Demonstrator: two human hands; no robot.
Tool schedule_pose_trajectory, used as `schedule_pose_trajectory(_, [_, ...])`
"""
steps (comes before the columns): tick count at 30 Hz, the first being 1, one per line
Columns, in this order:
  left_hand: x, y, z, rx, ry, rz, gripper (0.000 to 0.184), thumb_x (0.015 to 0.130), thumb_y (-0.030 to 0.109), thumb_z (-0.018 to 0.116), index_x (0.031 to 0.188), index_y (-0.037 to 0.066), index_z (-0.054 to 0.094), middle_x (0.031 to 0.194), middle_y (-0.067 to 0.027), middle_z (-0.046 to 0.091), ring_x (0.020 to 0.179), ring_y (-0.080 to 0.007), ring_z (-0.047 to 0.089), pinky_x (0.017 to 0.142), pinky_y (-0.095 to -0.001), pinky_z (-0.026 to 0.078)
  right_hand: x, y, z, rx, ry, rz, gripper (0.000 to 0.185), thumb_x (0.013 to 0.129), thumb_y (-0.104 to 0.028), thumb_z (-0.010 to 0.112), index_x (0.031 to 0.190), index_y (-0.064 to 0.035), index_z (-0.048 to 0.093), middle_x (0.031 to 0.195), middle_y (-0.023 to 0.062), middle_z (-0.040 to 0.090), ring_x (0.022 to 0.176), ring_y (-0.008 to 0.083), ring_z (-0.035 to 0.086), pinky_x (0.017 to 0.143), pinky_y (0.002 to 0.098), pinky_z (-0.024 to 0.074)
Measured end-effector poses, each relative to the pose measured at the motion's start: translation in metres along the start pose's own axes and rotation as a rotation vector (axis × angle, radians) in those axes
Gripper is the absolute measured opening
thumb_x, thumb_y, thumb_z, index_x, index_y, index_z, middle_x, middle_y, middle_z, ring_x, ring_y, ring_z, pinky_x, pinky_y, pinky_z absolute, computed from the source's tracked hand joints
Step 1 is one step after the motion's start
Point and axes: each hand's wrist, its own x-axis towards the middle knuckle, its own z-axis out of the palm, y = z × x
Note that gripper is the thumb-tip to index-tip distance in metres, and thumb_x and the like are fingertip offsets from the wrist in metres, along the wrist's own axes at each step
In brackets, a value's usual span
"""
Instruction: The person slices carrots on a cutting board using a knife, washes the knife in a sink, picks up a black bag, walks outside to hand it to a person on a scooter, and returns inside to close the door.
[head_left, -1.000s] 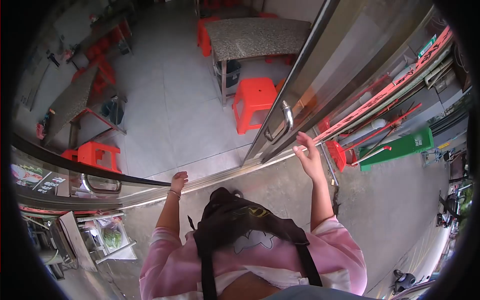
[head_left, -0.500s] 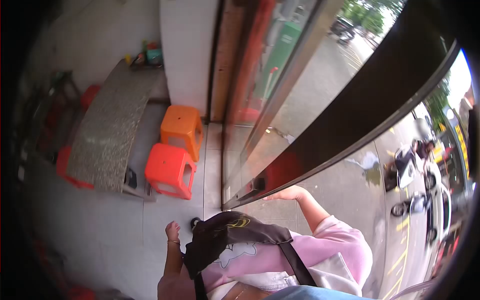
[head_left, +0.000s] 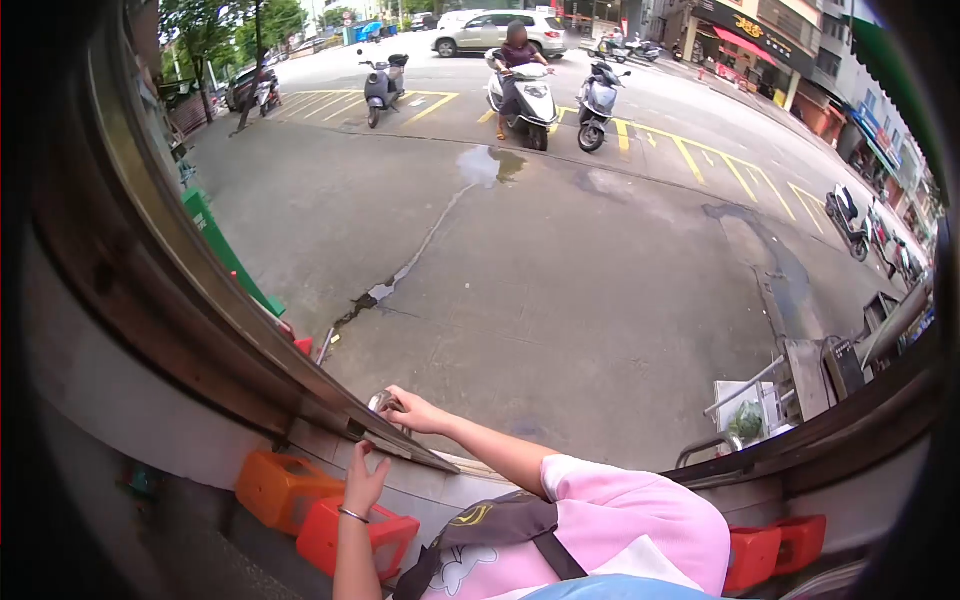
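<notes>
My right hand [head_left: 413, 411] reaches across to the left and has its fingers round the metal handle [head_left: 381, 402] on the outer side of a glass door's dark frame [head_left: 350, 408]. Just below it, on the inner side, my left hand [head_left: 366, 482] is raised with its fingers apart and nothing in them, close to the frame's edge. A thin bracelet [head_left: 353, 515] circles the left wrist. A dark bag [head_left: 495, 520] hangs over the pink shirt on my chest.
Orange [head_left: 280, 487] and red [head_left: 355, 535] stools stand indoors at the lower left. Another door handle [head_left: 708, 450] is at the right, beside a rack with greens [head_left: 746, 421]. Outside are wet pavement [head_left: 540, 300], parked scooters, a white car [head_left: 500, 34] and a person on a scooter [head_left: 517, 62].
The view has swung from the shop interior to the street. My right hand has moved from the door's edge onto the handle, and my left hand has come up beside the frame.
</notes>
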Motion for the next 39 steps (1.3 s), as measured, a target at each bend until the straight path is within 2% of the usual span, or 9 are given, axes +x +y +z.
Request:
schedule_pose_trajectory(8, [-0.022, 0.046, 0.030, -0.121, -0.042, 0.011, 0.043, 0.078, 0.017, 0.072, 0.110, -0.002, 0.049, 0.103, -0.0172, 0.061, 0.102, -0.0301, 0.058, 0.090, -0.0385, 0.043, -0.068, -0.012, -0.008, -0.063, 0.197, 0.035, 0.050, 0.090, -0.029, 0.058, 0.130, -0.0041, 0.041, 0.119, 0.0174, 0.058, 0.112, 0.0279, 0.055, 0.097, 0.0380, 0.0418])
schedule_pose_trajectory(13, [-0.045, 0.071, 0.062, -0.016, -0.333, 0.233, 0.048, 0.075, 0.020, 0.075, 0.110, -0.003, 0.051, 0.100, -0.0199, 0.063, 0.093, -0.0333, 0.062, 0.084, -0.0386, 0.047, -0.176, -0.014, -0.015, -0.085, 0.489, -0.015, 0.048, 0.094, -0.030, 0.055, 0.134, -0.0069, 0.042, 0.126, 0.0165, 0.055, 0.123, 0.0267, 0.050, 0.103, 0.0381, 0.0383])
schedule_pose_trajectory(14, [-0.048, 0.074, 0.066, -0.028, -0.386, 0.275, 0.050, 0.074, 0.022, 0.076, 0.110, -0.003, 0.051, 0.101, -0.0206, 0.063, 0.094, -0.0339, 0.063, 0.084, -0.0392, 0.048, -0.207, -0.006, -0.013, -0.093, 0.558, 0.162, 0.046, 0.094, -0.031, 0.055, 0.133, -0.0085, 0.044, 0.127, 0.0147, 0.055, 0.123, 0.0248, 0.050, 0.103, 0.0375, 0.0387])
schedule_pose_trajectory(17, [-0.058, 0.089, 0.080, -0.052, -0.529, 0.378, 0.053, 0.075, 0.027, 0.076, 0.111, -0.003, 0.051, 0.105, -0.0224, 0.063, 0.099, -0.0349, 0.063, 0.085, -0.0403, 0.048, -0.322, 0.044, 0.005, 0.028, 0.754, 0.542, 0.049, 0.091, -0.030, 0.061, 0.132, -0.0074, 0.047, 0.120, 0.0167, 0.060, 0.114, 0.0231, 0.056, 0.097, 0.0361, 0.0441])
schedule_pose_trajectory(19, [-0.055, 0.093, 0.095, -0.055, -0.592, 0.418, 0.053, 0.076, 0.029, 0.076, 0.110, -0.003, 0.052, 0.105, -0.0227, 0.063, 0.099, -0.0352, 0.063, 0.084, -0.0403, 0.048, -0.403, 0.070, 0.016, -0.006, 0.948, 0.731, 0.044, 0.088, -0.025, 0.065, 0.126, -0.0050, 0.054, 0.102, 0.0112, 0.067, 0.096, 0.0169, 0.062, 0.087, 0.0322, 0.0478])
schedule_pose_trajectory(23, [-0.060, 0.136, 0.126, 0.007, -0.680, 0.437, 0.034, 0.081, 0.027, 0.072, 0.096, -0.002, 0.062, 0.088, -0.0188, 0.068, 0.084, -0.0328, 0.067, 0.074, -0.0380, 0.051, -0.513, 0.038, 0.017, 0.060, 1.573, 0.652, 0.038, 0.087, -0.010, 0.062, 0.122, -0.0025, 0.050, 0.096, 0.0071, 0.065, 0.087, 0.0142, 0.063, 0.079, 0.0272, 0.0493])
schedule_pose_trajectory(26, [-0.066, 0.147, 0.159, -0.029, -0.642, 0.577, 0.022, 0.084, 0.024, 0.067, 0.086, 0.002, 0.069, 0.078, -0.0146, 0.070, 0.066, -0.0295, 0.067, 0.064, -0.0367, 0.051, -0.548, -0.009, -0.006, -0.303, 1.865, 0.497, 0.048, 0.086, -0.011, 0.063, 0.129, -0.0049, 0.043, 0.104, 0.0125, 0.061, 0.083, 0.0180, 0.063, 0.076, 0.0309, 0.0512])
schedule_pose_trajectory(31, [-0.082, 0.184, 0.193, 0.127, -0.710, 0.693, 0.025, 0.087, 0.027, 0.061, 0.085, 0.004, 0.071, 0.072, -0.0153, 0.067, 0.063, -0.0314, 0.065, 0.058, -0.0393, 0.049, -0.551, -0.061, -0.042, -0.549, 1.733, 0.387, 0.057, 0.080, -0.011, 0.068, 0.130, -0.0044, 0.041, 0.113, 0.0143, 0.059, 0.101, 0.0243, 0.060, 0.090, 0.0374, 0.0468])
schedule_pose_trajectory(39, [-0.109, 0.221, 0.251, 0.253, -0.793, 0.822, 0.030, 0.091, 0.026, 0.056, 0.075, 0.002, 0.063, 0.067, -0.0199, 0.061, 0.065, -0.0388, 0.060, 0.060, -0.0472, 0.046, -0.543, -0.068, -0.046, -0.447, 1.700, 0.349, 0.049, 0.085, -0.010, 0.064, 0.125, -0.0014, 0.038, 0.100, 0.0121, 0.064, 0.097, 0.0238, 0.062, 0.090, 0.0378, 0.0458])
